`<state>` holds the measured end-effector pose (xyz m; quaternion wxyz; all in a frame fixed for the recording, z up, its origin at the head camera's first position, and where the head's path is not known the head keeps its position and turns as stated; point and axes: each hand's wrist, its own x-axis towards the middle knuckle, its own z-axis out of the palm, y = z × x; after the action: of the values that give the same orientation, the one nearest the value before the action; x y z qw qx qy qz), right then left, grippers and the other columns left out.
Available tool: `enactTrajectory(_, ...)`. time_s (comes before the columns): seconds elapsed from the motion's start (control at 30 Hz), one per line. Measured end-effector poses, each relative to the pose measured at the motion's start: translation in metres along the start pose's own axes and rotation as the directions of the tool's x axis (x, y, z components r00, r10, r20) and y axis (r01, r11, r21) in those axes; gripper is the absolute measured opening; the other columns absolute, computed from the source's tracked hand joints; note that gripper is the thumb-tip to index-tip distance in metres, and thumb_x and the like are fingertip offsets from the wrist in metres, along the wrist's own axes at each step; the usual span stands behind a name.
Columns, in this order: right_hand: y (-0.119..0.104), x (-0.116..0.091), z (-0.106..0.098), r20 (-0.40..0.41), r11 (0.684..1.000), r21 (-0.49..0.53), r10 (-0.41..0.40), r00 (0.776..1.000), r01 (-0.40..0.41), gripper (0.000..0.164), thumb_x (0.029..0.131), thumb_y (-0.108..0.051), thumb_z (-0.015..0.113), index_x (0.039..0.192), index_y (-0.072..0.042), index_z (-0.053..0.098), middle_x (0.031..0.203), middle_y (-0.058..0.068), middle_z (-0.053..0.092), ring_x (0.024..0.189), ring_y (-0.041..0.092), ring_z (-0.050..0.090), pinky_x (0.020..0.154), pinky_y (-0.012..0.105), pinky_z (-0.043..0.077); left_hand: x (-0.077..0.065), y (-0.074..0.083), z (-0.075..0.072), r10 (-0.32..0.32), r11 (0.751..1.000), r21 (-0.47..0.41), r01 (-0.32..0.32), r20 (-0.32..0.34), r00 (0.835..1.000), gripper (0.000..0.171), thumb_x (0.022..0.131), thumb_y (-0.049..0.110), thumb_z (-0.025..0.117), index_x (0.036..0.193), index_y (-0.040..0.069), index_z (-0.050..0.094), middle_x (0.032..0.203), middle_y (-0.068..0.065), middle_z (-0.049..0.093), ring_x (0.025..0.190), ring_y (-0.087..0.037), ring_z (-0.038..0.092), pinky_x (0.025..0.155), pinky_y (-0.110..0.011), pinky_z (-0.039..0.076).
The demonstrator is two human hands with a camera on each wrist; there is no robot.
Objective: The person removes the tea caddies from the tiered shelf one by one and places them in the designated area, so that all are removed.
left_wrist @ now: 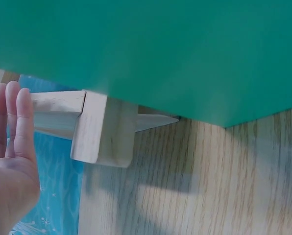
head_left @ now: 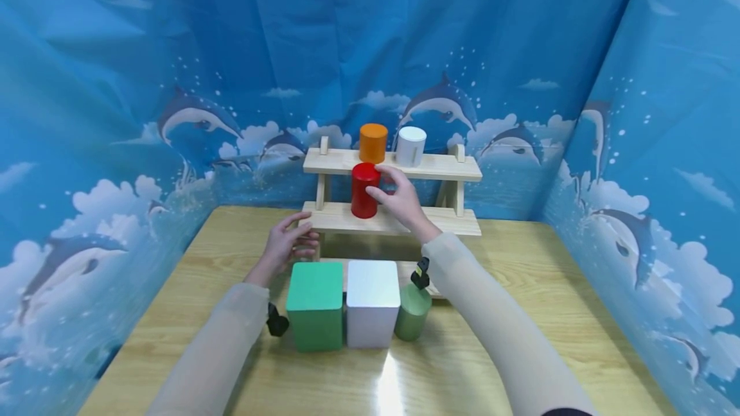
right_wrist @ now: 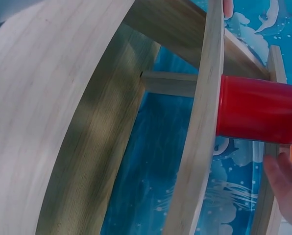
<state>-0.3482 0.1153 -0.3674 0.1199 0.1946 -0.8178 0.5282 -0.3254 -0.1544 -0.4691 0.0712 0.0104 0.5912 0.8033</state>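
A red cylinder (head_left: 364, 194) stands upright on the middle board of a wooden tiered shelf (head_left: 405, 220). My right hand (head_left: 403, 201) is at its right side, thumb and index finger spread close to it. In the right wrist view, a small gap shows between the fingers (right_wrist: 278, 174) and the red cylinder (right_wrist: 258, 110); the thumb's contact is hidden. My left hand (head_left: 283, 244) is at the left end of the middle board, holding nothing, its fingers (left_wrist: 24, 122) nearly straight in the left wrist view. Whether they touch the board is unclear.
On the top board stand an orange cylinder (head_left: 373, 143) and a white cylinder (head_left: 411, 146). In front of the shelf are a green block (head_left: 315, 307), a white block (head_left: 373, 307) and a green cylinder (head_left: 413, 313), partly hiding the lowest board. A blue dolphin-print curtain (head_left: 324, 37) surrounds the table.
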Motion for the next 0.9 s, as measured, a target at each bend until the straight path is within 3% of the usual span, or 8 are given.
enactTrajectory(0.47, 0.003, 0.005, 0.011, 0.012, 0.996, 0.083, 0.011, 1.000, -0.012, 0.047, 0.083, -0.023, 0.072, 0.121, -0.014, 0.047, 0.122, 0.004, 0.051, 0.108, 0.022, 0.049, 0.086, 0.036, 0.050, -0.001, 0.000, 0.000, -0.006, 1.000, 0.013, 0.006, -0.001, 1.000, 0.048, 0.087, 0.024, 0.066, 0.132, 0.014, 0.050, 0.084, -0.009, 0.070, 0.069, -0.020, 0.068, 0.064, -0.038, 0.058)
enactTrajectory(0.9, -0.001, -0.001, 0.010, 0.012, 0.996, 0.084, -0.009, 1.000, 0.008, 0.043, 0.082, -0.022, 0.073, 0.117, -0.015, 0.048, 0.121, 0.004, 0.052, 0.105, 0.023, 0.052, 0.081, 0.036, 0.054, -0.001, 0.000, 0.000, -0.002, 1.000, 0.030, 0.002, -0.011, 1.000, 0.045, 0.089, 0.024, 0.065, 0.130, 0.014, 0.051, 0.082, -0.007, 0.070, 0.069, -0.020, 0.068, 0.063, -0.037, 0.058)
